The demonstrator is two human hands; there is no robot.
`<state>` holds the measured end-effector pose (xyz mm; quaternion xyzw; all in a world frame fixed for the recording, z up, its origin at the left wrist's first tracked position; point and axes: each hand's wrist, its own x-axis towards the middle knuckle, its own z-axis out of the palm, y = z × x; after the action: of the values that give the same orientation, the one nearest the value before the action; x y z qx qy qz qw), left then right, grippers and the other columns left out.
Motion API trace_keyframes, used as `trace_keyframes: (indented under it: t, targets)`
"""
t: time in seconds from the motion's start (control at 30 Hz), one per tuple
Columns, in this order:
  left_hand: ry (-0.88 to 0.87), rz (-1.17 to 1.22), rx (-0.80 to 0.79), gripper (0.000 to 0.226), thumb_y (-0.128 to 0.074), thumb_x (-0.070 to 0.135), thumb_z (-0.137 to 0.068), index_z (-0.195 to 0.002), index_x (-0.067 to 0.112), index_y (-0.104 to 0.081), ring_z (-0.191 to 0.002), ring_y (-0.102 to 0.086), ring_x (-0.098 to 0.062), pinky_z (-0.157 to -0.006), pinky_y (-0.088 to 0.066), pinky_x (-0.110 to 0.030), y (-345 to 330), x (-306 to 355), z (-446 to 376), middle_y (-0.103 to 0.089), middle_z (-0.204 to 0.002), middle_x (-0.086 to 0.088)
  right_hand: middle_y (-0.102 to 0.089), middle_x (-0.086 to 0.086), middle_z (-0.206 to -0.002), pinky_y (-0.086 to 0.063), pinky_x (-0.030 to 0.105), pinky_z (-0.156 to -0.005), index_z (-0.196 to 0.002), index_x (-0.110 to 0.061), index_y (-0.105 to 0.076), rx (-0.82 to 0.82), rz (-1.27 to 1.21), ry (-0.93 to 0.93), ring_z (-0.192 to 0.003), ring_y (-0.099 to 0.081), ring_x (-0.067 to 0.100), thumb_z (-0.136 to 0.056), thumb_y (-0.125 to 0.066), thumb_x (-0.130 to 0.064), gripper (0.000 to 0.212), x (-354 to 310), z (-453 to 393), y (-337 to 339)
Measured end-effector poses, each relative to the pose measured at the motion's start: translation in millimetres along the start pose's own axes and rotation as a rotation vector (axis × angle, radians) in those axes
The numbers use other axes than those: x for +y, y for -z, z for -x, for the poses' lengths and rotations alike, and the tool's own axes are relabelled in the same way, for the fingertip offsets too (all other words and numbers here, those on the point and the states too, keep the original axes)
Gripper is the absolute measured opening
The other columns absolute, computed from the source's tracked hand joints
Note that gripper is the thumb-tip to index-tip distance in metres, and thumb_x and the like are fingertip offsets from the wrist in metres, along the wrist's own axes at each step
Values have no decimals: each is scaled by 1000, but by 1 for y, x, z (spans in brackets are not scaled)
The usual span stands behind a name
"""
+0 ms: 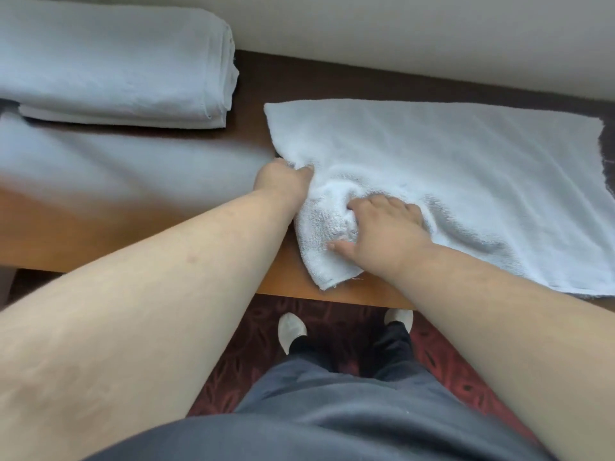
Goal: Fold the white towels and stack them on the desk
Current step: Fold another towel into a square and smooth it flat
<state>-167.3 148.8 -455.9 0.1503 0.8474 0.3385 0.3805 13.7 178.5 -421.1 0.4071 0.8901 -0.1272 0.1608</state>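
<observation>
A white towel (449, 168) lies spread over the right part of the wooden desk (100, 227), its near left corner bunched and hanging over the front edge. My left hand (283, 181) grips the towel's left edge, fingers curled into the cloth. My right hand (382, 224) sits on the bunched part just to the right, fingers digging into the folds and thumb stretched toward the desk edge. A stack of folded white towels (116, 68) sits at the back left of the desk.
A pale wall (399, 34) runs along the back of the desk. A blurred pale patch (116, 168) covers the left desk surface in front of the stack. Below the desk edge are dark red carpet (332, 321) and my feet.
</observation>
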Motion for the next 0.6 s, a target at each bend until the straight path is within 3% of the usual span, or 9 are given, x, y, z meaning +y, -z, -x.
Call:
trace_keyframes:
  t: [0.13,0.23,0.33,0.43,0.5,0.6]
  targets:
    - [-93,162,26,36,-55,40,-93,-121,17,-48,-99,-61,-24,-89,-48,-31,4,15,-6,-63,-104,1,-57,-4,-127,-30,43,-99,-132,-31,-51,-15,-51,22,-124,-48,23,-85,-56,-60,55,-8,-12,6]
    - [-225,123,52,41,-52,37,-94,-132,22,-43,-93,-57,-16,-79,-40,-25,16,33,-11,-59,-106,3,-56,-12,-92,-33,35,-82,-106,-32,-54,10,-218,73,-100,-57,23,-89,-53,-55,29,-16,-23,13]
    - [-287,52,72,42,-57,34,-92,-131,21,-46,-96,-59,-16,-81,-44,-25,31,46,-22,-61,-113,2,-56,-17,-90,-43,32,-77,-119,-34,-58,-54,-347,53,-92,-57,16,-91,-48,-62,41,-21,-36,24]
    - [-152,-55,-32,40,-64,36,-89,-124,22,-50,-93,-57,-16,-77,-41,-22,42,33,-25,-61,-106,6,-59,-18,-80,-41,27,-61,-109,-33,-63,-17,-358,11,-76,-57,5,-94,-43,-61,37,-22,-59,43]
    - [-91,-67,-50,39,-67,42,-86,-118,24,-55,-92,-59,-17,-77,-44,-24,43,13,-19,-61,-107,4,-63,-15,-88,-41,27,-63,-108,-31,-63,121,-387,44,-78,-59,6,-98,-44,-51,30,-29,-86,57]
    - [-110,3,-54,35,-69,48,-83,-109,26,-62,-86,-63,-16,-69,-49,-24,42,-6,-5,-63,-102,4,-56,-3,-128,-41,24,-82,-122,-28,-61,188,-364,189,-100,-59,14,-101,-42,-27,28,-45,-142,73]
